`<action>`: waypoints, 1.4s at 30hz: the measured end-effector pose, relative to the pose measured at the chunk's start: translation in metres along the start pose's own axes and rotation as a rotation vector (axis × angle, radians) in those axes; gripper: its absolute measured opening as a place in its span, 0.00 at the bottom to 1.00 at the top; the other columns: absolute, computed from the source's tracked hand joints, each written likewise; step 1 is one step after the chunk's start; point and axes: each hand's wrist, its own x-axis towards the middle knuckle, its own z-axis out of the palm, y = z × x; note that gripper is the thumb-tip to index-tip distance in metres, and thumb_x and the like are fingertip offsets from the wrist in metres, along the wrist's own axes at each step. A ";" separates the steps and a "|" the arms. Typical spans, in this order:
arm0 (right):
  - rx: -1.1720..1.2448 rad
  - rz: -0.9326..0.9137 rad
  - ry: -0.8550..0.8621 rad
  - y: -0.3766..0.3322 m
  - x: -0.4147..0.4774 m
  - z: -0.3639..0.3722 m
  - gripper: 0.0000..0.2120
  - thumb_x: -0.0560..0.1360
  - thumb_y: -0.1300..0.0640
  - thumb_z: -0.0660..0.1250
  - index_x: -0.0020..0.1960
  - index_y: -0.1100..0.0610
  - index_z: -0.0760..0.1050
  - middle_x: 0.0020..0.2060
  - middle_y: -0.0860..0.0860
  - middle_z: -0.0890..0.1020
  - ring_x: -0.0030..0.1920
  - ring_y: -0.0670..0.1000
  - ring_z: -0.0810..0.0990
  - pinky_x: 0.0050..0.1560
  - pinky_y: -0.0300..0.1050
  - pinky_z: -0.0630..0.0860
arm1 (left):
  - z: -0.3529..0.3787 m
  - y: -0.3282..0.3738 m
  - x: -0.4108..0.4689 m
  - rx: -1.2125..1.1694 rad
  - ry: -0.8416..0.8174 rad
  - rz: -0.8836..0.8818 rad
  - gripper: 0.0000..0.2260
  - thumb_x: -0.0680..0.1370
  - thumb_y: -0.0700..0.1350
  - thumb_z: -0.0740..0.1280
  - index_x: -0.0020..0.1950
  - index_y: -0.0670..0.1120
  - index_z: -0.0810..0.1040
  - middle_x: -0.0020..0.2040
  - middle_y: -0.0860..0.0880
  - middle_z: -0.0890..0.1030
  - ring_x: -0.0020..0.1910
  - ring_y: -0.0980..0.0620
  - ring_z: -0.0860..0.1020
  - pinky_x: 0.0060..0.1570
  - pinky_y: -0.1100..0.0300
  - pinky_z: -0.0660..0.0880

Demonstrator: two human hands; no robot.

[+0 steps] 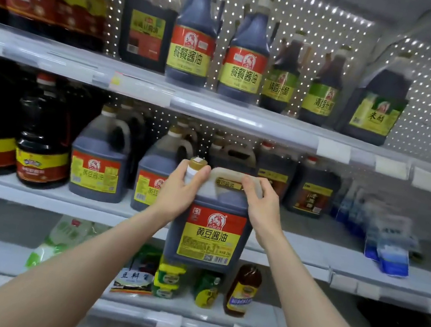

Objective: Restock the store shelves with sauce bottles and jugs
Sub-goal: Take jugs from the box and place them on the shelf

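Observation:
I hold a large dark soy sauce jug (211,234) with a red and yellow label in front of the middle shelf (46,196), upright and off the shelf. My left hand (178,188) grips its neck just below the gold cap. My right hand (259,202) curls over the jug's top handle. Two matching jugs (99,161) stand on the middle shelf just left of it.
The top shelf (217,112) carries several dark bottles and jugs. Dark square jugs (312,191) stand behind and to the right on the middle shelf, with blue packets (389,243) further right. Small bottles and packets (243,290) sit on the lower shelf.

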 end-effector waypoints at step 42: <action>0.138 0.105 0.036 0.106 0.124 -0.001 0.27 0.79 0.45 0.62 0.74 0.51 0.59 0.45 0.45 0.76 0.41 0.44 0.79 0.29 0.31 0.75 | 0.075 -0.088 0.102 -0.123 0.063 -0.088 0.16 0.80 0.51 0.63 0.65 0.49 0.66 0.52 0.48 0.80 0.47 0.54 0.81 0.43 0.61 0.80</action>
